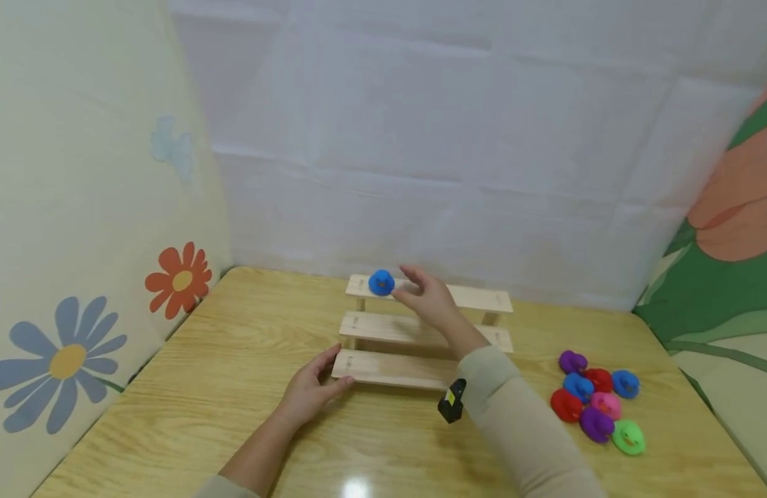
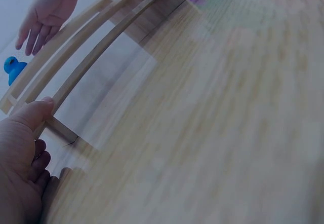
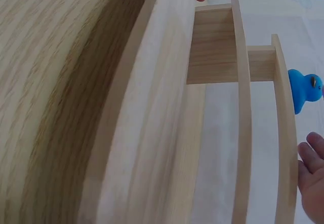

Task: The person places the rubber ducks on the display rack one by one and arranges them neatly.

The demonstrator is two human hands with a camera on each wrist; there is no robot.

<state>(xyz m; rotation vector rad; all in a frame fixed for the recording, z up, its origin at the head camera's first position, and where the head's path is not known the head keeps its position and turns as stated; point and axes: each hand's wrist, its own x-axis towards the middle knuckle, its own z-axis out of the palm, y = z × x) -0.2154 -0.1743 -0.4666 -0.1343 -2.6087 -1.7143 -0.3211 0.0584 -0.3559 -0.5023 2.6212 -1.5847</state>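
A three-tier wooden stand point(image 1: 392, 368) stands on the table, with a blue rubber duck point(image 1: 381, 282) sitting upright at the left end of its top tier. My left hand point(image 1: 308, 391) holds the left end of the lowest tier. In the left wrist view its thumb lies on the board's edge and the other fingers curl below. Over the top tier, just right of the duck, my right hand point(image 1: 429, 301) has its fingers extended and grips nothing. The right wrist view shows a gap between those fingers and the duck point(image 3: 305, 89).
Several rubber ducks in purple, red, blue, pink and green, among them a green duck point(image 1: 629, 437), lie grouped right of the stand on the wooden table point(image 1: 190, 387). A white cloth point(image 1: 445, 138) hangs behind. A black device point(image 1: 451, 401) sits at the right wrist.
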